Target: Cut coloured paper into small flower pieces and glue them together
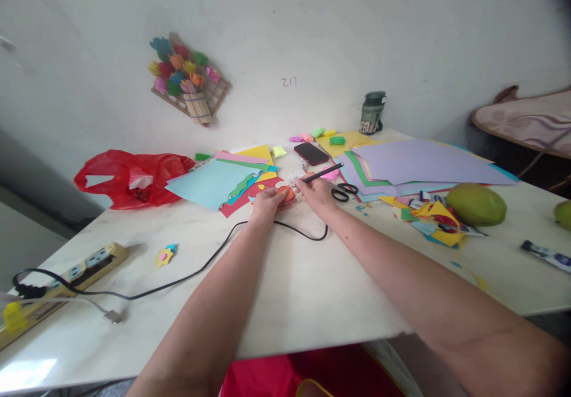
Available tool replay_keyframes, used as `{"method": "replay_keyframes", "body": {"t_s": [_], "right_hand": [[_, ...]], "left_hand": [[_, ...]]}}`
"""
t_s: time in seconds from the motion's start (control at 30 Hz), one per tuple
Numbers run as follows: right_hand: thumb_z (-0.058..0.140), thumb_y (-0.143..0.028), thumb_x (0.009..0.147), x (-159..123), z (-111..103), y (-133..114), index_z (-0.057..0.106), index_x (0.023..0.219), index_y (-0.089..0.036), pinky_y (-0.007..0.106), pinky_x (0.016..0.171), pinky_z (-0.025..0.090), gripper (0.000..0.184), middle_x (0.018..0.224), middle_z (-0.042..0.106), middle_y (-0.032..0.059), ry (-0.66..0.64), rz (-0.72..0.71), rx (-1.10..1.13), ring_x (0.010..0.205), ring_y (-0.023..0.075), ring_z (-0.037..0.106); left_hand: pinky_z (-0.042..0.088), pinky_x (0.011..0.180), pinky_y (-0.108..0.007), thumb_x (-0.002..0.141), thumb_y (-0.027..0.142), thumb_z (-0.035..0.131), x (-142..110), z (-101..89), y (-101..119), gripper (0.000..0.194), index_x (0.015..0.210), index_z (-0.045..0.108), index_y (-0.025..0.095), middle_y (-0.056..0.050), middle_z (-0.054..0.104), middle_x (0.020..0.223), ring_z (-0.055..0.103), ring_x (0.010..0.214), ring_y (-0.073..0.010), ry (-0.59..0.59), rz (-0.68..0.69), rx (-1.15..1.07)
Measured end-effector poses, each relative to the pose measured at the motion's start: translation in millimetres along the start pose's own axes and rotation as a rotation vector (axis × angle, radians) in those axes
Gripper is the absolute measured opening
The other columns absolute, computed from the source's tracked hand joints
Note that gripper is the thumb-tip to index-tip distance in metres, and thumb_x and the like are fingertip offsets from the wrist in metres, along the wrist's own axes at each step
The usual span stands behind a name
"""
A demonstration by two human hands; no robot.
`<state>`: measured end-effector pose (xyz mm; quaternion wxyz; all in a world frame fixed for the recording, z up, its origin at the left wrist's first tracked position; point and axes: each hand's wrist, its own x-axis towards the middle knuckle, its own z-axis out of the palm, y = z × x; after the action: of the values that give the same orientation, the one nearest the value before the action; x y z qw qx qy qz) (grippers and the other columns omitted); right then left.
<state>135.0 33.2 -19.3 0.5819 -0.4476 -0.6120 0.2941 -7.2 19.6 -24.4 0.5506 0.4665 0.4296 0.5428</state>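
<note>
At the middle of the table, my left hand [266, 202] is closed on a small round orange piece [288, 193]; whether it is paper or clay I cannot tell. My right hand [317, 194] grips a dark pencil-like stick [328, 171], its upper end slanting up to the right and its lower end hidden at the fingers. The two hands are close together. Black-handled scissors [341, 194] lie just right of my right hand. Cut red paper [236, 205] with wavy green and blue strips lies beyond my left hand.
Coloured sheets [428, 162] spread at right, beside paper scraps [435, 218] and a green mango [476, 205]. A phone [311, 153] and bottle [372, 113] stand farther back. At left are a red bag [134, 177], power strip [84, 272], paper flower [165, 256] and black cable [178, 280].
</note>
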Motion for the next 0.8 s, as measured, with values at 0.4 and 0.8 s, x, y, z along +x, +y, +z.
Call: {"method": "replay_keyframes", "body": {"t_s": [0.4, 0.8], "right_hand": [[0.055, -0.037, 0.077, -1.6, -0.3, -1.4, 0.056, 0.062, -0.020, 0.026, 0.058, 0.044, 0.023, 0.060, 0.064, 0.0018, -0.001, -0.054, -0.113, 0.058, 0.0156, 0.059], [0.054, -0.033, 0.077, 0.0, -1.8, -4.7, 0.054, 0.063, -0.021, 0.027, 0.060, 0.045, 0.019, 0.061, 0.064, 0.0029, -0.026, -0.065, -0.196, 0.060, 0.0174, 0.061]], "left_hand": [[0.054, 0.065, -0.032, 0.058, 0.032, 0.078, 1.2, 0.9, -0.9, 0.027, 0.065, 0.060, 0.014, -0.004, 0.068, 0.067, 0.069, 0.071, -0.0222, 0.005, 0.011, 0.001], [0.054, 0.067, -0.033, 0.059, 0.031, 0.079, -1.6, 2.6, 0.9, 0.027, 0.067, 0.061, 0.013, -0.004, 0.067, 0.067, 0.068, 0.069, -0.0208, 0.011, 0.009, 0.009]]}}
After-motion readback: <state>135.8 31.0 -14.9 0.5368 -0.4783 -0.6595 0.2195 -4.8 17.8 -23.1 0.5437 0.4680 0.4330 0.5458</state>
